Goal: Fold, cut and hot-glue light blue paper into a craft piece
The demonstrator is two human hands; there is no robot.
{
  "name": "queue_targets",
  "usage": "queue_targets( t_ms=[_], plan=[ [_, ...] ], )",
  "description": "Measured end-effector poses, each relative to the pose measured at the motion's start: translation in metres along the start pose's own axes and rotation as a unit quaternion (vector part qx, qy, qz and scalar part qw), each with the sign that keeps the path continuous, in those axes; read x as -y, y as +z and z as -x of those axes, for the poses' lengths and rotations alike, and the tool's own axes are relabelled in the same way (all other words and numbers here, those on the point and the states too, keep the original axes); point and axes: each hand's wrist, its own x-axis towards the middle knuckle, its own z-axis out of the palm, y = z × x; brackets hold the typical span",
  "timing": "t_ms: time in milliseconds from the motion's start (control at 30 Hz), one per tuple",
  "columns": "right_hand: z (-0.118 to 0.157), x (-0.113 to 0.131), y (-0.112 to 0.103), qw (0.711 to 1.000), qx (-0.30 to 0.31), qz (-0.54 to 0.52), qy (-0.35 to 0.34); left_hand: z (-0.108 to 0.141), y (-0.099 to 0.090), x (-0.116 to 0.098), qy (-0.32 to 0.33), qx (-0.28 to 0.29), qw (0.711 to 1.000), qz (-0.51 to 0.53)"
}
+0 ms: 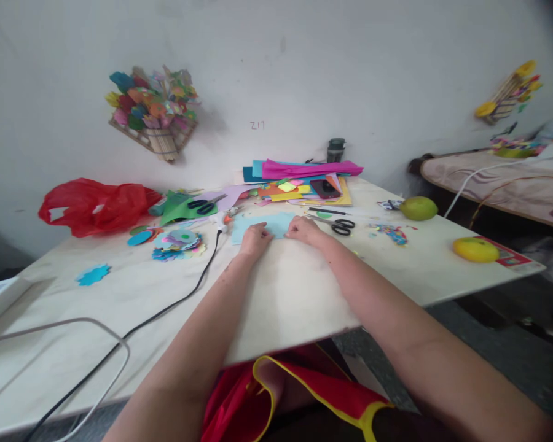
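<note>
A sheet of light blue paper [276, 222] lies on the table in front of me. My left hand [257, 239] rests on its left part, with the fingers bent and the thumb at the near edge. At the right part of the same edge, my right hand [303, 231] pinches the paper between thumb and curled fingers. Just right of that hand lie black-handled scissors [342, 227], and behind them a dark pencil [327, 211]. A hot glue gun [222, 220] with a black cord sits left of the paper.
Left are stacked paper flower shapes [177, 242], a blue scalloped cutout [93, 275], a red plastic bag [96, 205] and other scissors [206, 204]. Coloured sheets [304, 169] and a phone [325, 188] lie behind. A green mango [418, 208] and a yellow fruit [475, 249] sit right.
</note>
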Motion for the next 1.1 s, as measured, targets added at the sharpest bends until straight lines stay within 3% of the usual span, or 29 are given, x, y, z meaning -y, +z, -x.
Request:
queue_targets(
  t_ms=[700, 1100],
  plan=[
    [0.0, 0.006, -0.005, 0.997, 0.029, 0.067, 0.022, 0.001, 0.003, -0.006, -0.018, -0.008, 0.985, -0.171],
    [-0.006, 0.008, -0.003, 0.995, 0.044, 0.061, 0.061, -0.001, -0.006, -0.026, -0.109, 0.038, 0.972, -0.205]
  ],
)
